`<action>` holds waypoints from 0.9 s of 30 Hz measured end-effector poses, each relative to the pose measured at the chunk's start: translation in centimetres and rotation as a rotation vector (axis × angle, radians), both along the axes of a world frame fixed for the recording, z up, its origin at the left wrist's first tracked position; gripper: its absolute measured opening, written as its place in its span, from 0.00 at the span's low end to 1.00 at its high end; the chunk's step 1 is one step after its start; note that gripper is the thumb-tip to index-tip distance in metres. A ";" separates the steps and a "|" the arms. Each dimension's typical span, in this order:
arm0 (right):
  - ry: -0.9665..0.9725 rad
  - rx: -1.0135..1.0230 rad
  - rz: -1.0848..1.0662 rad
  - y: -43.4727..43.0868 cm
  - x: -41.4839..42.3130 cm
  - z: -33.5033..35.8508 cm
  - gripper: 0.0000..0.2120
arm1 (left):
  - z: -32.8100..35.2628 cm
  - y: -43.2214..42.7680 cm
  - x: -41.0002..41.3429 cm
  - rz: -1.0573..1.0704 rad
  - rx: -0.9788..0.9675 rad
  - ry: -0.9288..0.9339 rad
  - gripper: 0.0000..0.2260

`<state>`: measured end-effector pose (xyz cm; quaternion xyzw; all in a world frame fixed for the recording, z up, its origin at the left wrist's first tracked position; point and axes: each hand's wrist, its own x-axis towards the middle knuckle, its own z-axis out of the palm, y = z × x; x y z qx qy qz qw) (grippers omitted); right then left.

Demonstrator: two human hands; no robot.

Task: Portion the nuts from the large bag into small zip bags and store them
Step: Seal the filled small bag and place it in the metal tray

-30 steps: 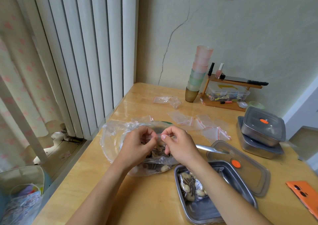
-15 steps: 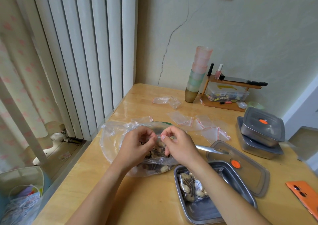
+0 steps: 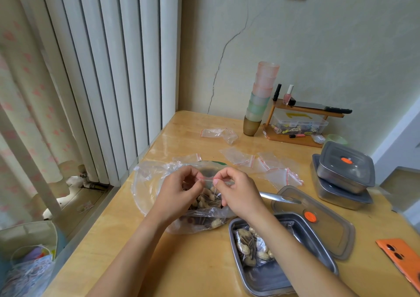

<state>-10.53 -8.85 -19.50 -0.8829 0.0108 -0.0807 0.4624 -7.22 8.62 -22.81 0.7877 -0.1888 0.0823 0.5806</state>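
Surface edges: wooden surface (image 3: 204,265) meets the wall at the far side; its L edge runs along the vertical blinds (image 3: 102,69).
Open room: bare wood on the near side, in front of and L of the large bag (image 3: 147,183). R half is crowded.
R side: open steel tray (image 3: 284,280) at the near edge, w/ its lid (image 3: 329,233) just beside it on the R. A metal utensil (image 3: 279,198) pokes out behind the R hand (image 3: 238,194). Stacked lidded steel containers (image 3: 345,174) sit farther R, and an orange phone (image 3: 402,256) lies at the frame's R edge.
Far side: stack of cups (image 3: 261,99) and wooden rack (image 3: 302,124) against the wall. Empty zip bags (image 3: 261,162) lie flat btwn the rack and the large bag.
Large bag: clear, mouth wide open, lying centre-L under both hands, nuts pooled at its near end.
Small zip bag (image 3: 209,196): held over the large bag. Clear w/ a red-edged top strip stretched level btwn the hands; pale peanuts in shell and dark pieces inside.
L hand (image 3: 179,192): thumb and forefinger pinch the strip's L end, other fingers curled.
R hand: pinches the strip's R end the same way.
Stored: one filled zip bag (image 3: 252,246) lies in the tray.
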 end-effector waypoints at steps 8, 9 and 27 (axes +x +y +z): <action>-0.066 -0.125 -0.012 -0.1 0.1 -0.2 0.05 | 0.1 -0.1 -0.1 0.009 -0.005 -0.016 0.05; -0.092 -0.156 -0.012 -0.1 0.2 -0.3 0.05 | 0.0 -0.1 -0.1 0.007 0.001 -0.025 0.05; -0.286 -0.266 0.121 0.3 0.4 -0.4 0.07 | -0.2 -0.1 0.0 -0.032 0.035 -0.060 0.05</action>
